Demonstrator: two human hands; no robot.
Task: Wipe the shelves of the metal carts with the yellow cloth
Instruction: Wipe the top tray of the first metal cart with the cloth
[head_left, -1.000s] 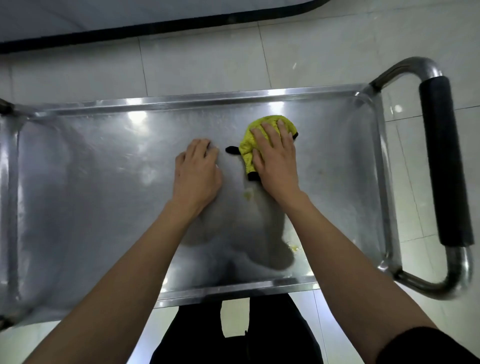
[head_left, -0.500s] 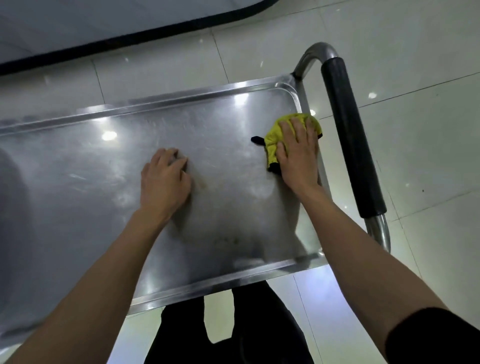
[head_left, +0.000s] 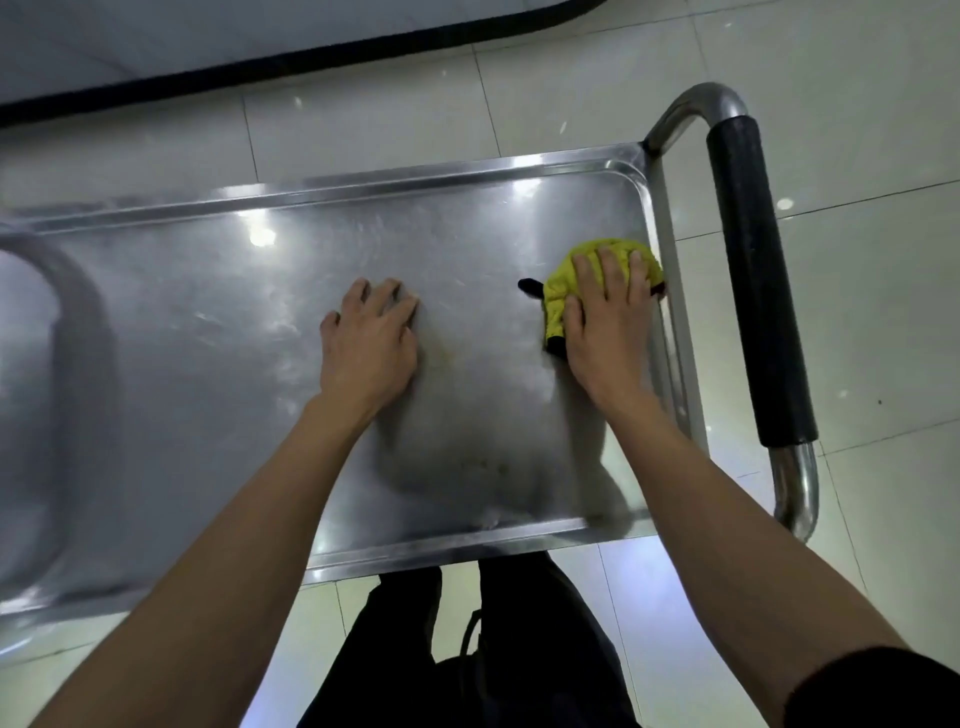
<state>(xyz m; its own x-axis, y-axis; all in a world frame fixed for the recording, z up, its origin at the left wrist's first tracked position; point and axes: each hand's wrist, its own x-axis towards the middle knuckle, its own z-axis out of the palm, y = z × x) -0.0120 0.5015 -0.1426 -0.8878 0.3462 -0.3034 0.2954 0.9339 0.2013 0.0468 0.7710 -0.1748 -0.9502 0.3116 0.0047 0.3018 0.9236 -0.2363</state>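
Observation:
The metal cart's top shelf (head_left: 208, 338) fills the middle of the head view, a shiny steel tray with a raised rim. A crumpled yellow cloth (head_left: 563, 283) with black trim lies at the shelf's right edge. My right hand (head_left: 608, 322) presses flat on the cloth, fingers straight and spread over it. My left hand (head_left: 371, 338) rests on the bare steel near the shelf's middle, fingers spread with the tips bent onto the metal, holding nothing.
The cart's push handle (head_left: 753, 249), a steel tube with a black foam grip, runs along the right side. Pale floor tiles (head_left: 883, 130) surround the cart. A dark-edged grey panel (head_left: 260, 47) lies beyond it. My dark trousers (head_left: 467, 649) stand against the near rim.
My right hand has slid the cloth rightward from the shelf's middle to its right rim. My left hand stayed pressed on the steel. The view shifted as my head moved.

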